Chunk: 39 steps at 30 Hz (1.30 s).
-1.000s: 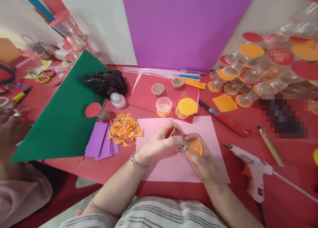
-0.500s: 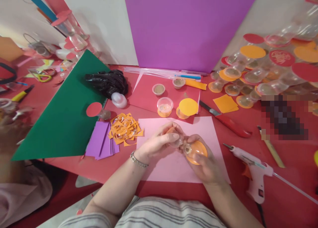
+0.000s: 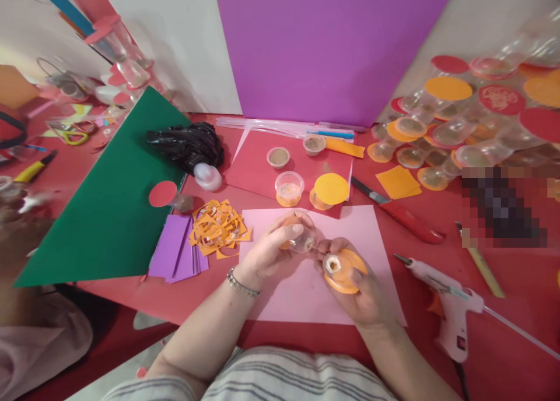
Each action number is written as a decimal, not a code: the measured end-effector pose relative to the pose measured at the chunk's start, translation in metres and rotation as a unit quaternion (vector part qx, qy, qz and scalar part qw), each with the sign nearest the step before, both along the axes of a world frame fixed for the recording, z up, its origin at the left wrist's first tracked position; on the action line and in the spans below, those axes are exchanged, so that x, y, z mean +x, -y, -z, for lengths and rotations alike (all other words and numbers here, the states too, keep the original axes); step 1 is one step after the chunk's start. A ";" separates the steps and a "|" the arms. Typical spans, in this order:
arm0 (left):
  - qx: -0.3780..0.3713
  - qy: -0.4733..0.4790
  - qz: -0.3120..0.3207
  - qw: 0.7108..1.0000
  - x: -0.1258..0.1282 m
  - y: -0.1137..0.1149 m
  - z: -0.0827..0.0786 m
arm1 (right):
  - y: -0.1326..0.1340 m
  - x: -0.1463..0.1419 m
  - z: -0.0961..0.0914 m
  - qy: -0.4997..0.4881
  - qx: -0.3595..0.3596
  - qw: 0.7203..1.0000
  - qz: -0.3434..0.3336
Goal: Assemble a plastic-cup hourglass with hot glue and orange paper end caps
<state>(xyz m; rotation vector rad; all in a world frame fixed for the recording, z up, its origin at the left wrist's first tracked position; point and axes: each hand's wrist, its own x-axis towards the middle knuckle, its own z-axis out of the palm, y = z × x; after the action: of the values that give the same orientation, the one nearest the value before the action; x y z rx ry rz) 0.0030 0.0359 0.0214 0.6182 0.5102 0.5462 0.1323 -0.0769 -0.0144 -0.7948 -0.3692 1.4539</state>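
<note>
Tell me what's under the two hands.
Beneath the left hand and right hand, a pink sheet shows, on the red tabletop. Whatever the hands, the left clear cup and the right clear cup cover can't be seen.

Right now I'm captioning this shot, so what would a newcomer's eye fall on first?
Probably the purple panel upright behind the red table, then the dark green sheet angled at the left and the pile of clear plastic cups with red and orange discs at the right. In the middle, over a pink sheet, the left hand and right hand each hold a clear cup with an orange disc.
</note>
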 end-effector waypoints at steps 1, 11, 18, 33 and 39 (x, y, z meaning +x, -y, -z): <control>0.003 -0.002 -0.006 1.000 -0.001 -0.001 0.000 | 0.000 0.000 0.000 -0.002 -0.001 1.000 0.002; 0.009 -0.048 -0.057 0.997 -0.002 -0.005 -0.002 | 0.001 0.004 -0.008 0.010 0.020 1.000 -0.014; 0.066 -0.094 -0.103 0.988 -0.004 -0.007 -0.002 | 0.004 0.009 -0.008 0.034 0.047 0.998 -0.028; 0.067 -0.027 -0.162 0.984 -0.009 -0.009 -0.016 | -0.005 0.015 0.006 0.461 -0.090 0.873 0.132; 0.042 -0.046 -0.175 0.983 -0.013 -0.010 -0.026 | -0.005 0.017 0.012 0.658 -0.041 0.740 0.132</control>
<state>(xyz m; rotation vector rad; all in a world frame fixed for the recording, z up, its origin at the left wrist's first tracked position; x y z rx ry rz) -0.0100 0.0461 0.0473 0.6390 0.6920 0.8788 0.1496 -0.0718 -0.0261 -1.8068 -1.1914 0.4052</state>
